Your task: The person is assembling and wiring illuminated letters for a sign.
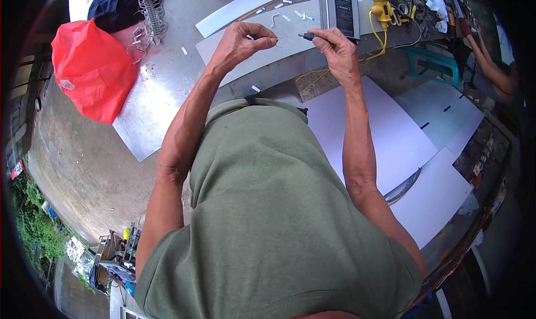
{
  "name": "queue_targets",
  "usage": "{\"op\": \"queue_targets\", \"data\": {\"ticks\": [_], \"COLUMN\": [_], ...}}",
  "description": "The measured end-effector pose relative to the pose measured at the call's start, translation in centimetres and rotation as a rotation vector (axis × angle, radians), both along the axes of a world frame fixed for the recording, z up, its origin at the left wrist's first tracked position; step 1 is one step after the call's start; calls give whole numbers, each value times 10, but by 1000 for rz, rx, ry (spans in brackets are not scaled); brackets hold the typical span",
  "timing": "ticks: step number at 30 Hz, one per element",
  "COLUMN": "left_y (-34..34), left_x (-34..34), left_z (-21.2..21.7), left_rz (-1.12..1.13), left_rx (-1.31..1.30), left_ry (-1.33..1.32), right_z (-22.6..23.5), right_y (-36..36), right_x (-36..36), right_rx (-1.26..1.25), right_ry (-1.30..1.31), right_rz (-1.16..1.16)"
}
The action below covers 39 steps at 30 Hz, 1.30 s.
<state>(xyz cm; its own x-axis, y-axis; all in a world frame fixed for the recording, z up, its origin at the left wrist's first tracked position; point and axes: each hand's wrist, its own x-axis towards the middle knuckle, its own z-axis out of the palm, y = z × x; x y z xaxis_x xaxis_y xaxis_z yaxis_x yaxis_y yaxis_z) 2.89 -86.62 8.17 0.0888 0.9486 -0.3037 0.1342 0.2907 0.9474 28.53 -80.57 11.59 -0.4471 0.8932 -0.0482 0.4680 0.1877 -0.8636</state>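
Above the metal table, my left hand (241, 44) is closed in a pinch, with what looks like a thin wire (283, 38) at its fingertips. To its right, my right hand (339, 50) grips a small dark tool (306, 36) between thumb and fingers, its narrow end toward the left hand. The tool's exact kind is too small to tell. Under both hands lies a long curved pale panel (237, 68). A short white curled piece (274, 21) and several small white-and-blue pieces (286, 17) are scattered just beyond the hands.
A red plastic bag (92, 68) and a bundle of wired clear pieces (151, 17) occupy the table's left. Back right are a silver-and-black box (338, 12) and a yellow corded device (381, 11). White sheets (363, 129) and a green stool (432, 59) stand right; another person (491, 73) is beyond.
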Motion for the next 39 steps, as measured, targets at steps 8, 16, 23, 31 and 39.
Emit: {"op": "queue_targets", "data": {"ticks": [8, 16, 23, 31, 39], "left_y": [-2, -3, -2, -2, -2], "left_x": [5, 5, 5, 5, 10], "left_z": [-4, -1, -8, -11, -11], "left_rz": [-28, -50, -78, -92, -67], "left_rx": [36, -16, -33, -42, 296], "left_ry": [22, 27, 3, 16, 115], "right_z": [-5, 6, 2, -11, -16], "right_y": [-11, -17, -32, -34, -31], "right_x": [-8, -13, -24, -31, -28], "right_rx": [190, 30, 236, 516, -577], "right_ry": [-84, -41, -111, -232, 166], "right_rz": [43, -85, 79, 152, -127]}}
